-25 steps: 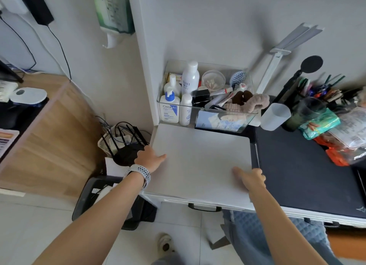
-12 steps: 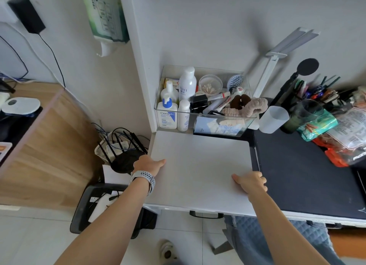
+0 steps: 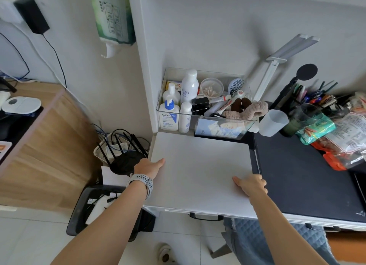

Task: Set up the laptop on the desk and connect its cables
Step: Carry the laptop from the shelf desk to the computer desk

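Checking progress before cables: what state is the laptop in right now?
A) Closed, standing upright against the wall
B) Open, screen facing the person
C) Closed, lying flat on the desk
C: the laptop lies flat and closed on the desk, with the left hand and right hand gripping its side edges.

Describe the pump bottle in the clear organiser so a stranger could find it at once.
Start at the closed white laptop on the desk; behind it stands a clear organiser of toiletries. The pump bottle sits at its front left corner: the only one with a blue pump and CeraVe label.
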The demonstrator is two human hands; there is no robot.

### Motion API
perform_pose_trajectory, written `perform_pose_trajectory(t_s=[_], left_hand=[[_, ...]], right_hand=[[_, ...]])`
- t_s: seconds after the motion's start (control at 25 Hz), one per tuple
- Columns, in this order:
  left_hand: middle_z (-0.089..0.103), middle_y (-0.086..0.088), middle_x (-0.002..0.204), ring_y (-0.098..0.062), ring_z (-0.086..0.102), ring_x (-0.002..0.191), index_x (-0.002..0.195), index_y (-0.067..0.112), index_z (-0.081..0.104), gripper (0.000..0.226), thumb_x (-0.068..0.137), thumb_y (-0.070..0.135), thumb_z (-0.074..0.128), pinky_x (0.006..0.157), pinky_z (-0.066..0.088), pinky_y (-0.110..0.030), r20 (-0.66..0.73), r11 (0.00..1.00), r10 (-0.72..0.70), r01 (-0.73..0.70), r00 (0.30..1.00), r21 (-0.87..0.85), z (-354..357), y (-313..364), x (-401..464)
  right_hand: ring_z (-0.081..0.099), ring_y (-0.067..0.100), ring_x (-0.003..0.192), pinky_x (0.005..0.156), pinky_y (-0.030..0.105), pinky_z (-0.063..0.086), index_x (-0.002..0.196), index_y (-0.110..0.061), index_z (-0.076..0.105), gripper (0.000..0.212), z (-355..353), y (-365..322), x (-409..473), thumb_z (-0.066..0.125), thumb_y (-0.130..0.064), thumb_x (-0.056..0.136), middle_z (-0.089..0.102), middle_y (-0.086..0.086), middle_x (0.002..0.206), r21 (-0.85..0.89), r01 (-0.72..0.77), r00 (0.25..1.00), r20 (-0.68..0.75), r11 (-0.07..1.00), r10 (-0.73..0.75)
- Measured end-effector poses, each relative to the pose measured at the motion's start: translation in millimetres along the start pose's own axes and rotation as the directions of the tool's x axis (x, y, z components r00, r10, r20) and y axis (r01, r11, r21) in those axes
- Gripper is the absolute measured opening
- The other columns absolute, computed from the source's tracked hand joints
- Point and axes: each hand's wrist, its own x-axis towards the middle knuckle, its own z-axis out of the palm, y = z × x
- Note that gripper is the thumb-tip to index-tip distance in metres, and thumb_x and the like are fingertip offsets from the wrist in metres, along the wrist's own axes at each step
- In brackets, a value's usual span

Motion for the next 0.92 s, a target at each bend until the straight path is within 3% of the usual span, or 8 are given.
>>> perform_pose_trajectory(t_s=[0.32,0.4,0.48,0.56,0.72,0.92], left_hand=[[0.053,-0.017,0.132,-0.036,0.051,0.118,0.134,0.008,0.045,0.050,0.092,0.035,0.048,0.101,0.042,-0.047,0.015,0.988,-0.020,0.022,1.000,-0.153,1,-3,-14],[0.053,-0.015,0.133,-0.036,0.051,0.119,0.134,0.010,0.045,0.048,0.093,0.035,0.047,0.102,0.042,-0.050,0.000,0.978,-0.028,0.027,1.000,-0.207,1,-8,-19],[0.054,-0.014,0.132,-0.036,0.052,0.119,0.133,0.011,0.046,0.045,0.093,0.033,0.048,0.101,0.043,-0.051,-0.018,0.967,-0.026,0.020,1.000,-0.255,0,-8,-29],[0.058,-0.014,0.124,-0.035,0.055,0.113,0.124,0.011,0.051,0.037,0.093,0.032,0.048,0.098,0.044,-0.050,-0.052,0.959,-0.007,-0.008,0.999,-0.282,-1,-6,-41],[0.063,-0.013,0.100,-0.033,0.060,0.094,0.092,0.011,0.054,0.019,0.093,0.029,0.049,0.086,0.049,-0.040,-0.121,0.934,0.084,-0.120,0.989,-0.335,-11,-1,-65],[0.064,-0.008,0.097,-0.030,0.062,0.091,0.087,0.019,0.057,0.013,0.093,0.029,0.050,0.089,0.050,-0.047,-0.165,0.865,0.160,-0.218,0.973,-0.452,-21,6,-98]], right_hand=[[0.046,0.041,0.119,0.101,0.049,0.042,0.136,0.003,0.033,0.100,-1,10,11,0.080,-0.049,0.065,0.041,0.021,0.135,0.197,-0.003,0.998,0.059,0.980,-0.008],[0.052,0.038,0.106,0.089,0.046,0.047,0.123,0.003,0.045,0.082,-7,13,8,0.082,-0.042,0.066,0.051,0.019,0.121,0.261,0.012,0.995,0.096,0.965,-0.039],[0.054,0.031,0.086,0.076,0.040,0.045,0.102,0.002,0.052,0.051,-15,19,7,0.081,-0.028,0.073,0.057,0.015,0.097,0.386,0.040,0.983,0.149,0.922,-0.105],[0.058,0.029,0.078,0.070,0.036,0.047,0.096,0.005,0.057,0.036,-24,27,4,0.078,-0.017,0.077,0.062,0.016,0.089,0.494,0.056,0.964,0.198,0.867,-0.176],[0.067,0.037,0.092,0.081,0.044,0.055,0.108,0.005,0.060,0.035,-37,42,-11,0.074,-0.010,0.080,0.069,0.022,0.103,0.649,0.092,0.939,0.195,0.755,-0.282],[0.065,0.036,0.094,0.085,0.047,0.054,0.112,-0.001,0.057,0.031,-78,48,-31,0.069,-0.012,0.085,0.067,0.018,0.104,0.694,0.196,0.918,0.119,0.693,-0.378]])
